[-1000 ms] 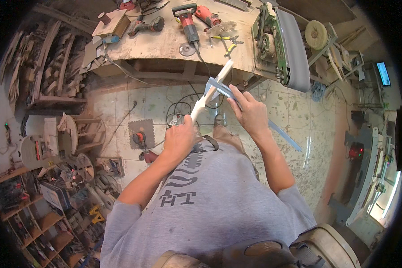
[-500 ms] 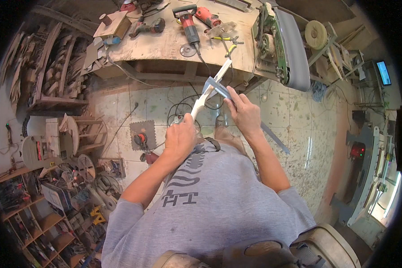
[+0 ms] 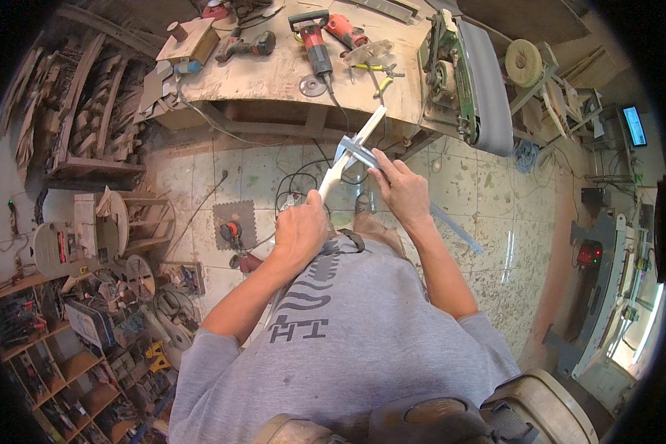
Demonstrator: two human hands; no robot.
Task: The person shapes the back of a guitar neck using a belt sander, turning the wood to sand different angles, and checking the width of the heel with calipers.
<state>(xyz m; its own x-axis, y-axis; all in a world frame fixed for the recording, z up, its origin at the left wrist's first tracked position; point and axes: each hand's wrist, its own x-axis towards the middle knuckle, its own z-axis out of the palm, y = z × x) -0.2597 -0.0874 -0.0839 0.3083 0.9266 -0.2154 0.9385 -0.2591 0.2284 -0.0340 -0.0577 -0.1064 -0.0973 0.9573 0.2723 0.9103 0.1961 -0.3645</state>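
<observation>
My left hand (image 3: 300, 229) is closed round the near end of a long, pale, shaped piece of wood (image 3: 331, 177) that slants up to the right toward the workbench. In my right hand (image 3: 403, 189) is a grey metal caliper (image 3: 358, 151), its fingers wrapped on the beam. The caliper's jaws straddle the middle of the pale piece; whether both touch it I cannot tell. Its long beam (image 3: 457, 228) sticks out past my right wrist, down to the right. The piece's far end stands in front of the bench edge.
On the wooden workbench (image 3: 237, 81) ahead lie a cordless drill (image 3: 246, 47), a red and black angle grinder (image 3: 316, 53), a second red power tool (image 3: 345, 31) and yellow-handled pliers (image 3: 382, 86). A green belt sander (image 3: 481, 89) stands at right. Cables (image 3: 296, 181) loop on the tiled floor.
The caliper's jaws have shifted slightly down along the pale piece, and my right hand has moved a little left and down. My left hand keeps its grip.
</observation>
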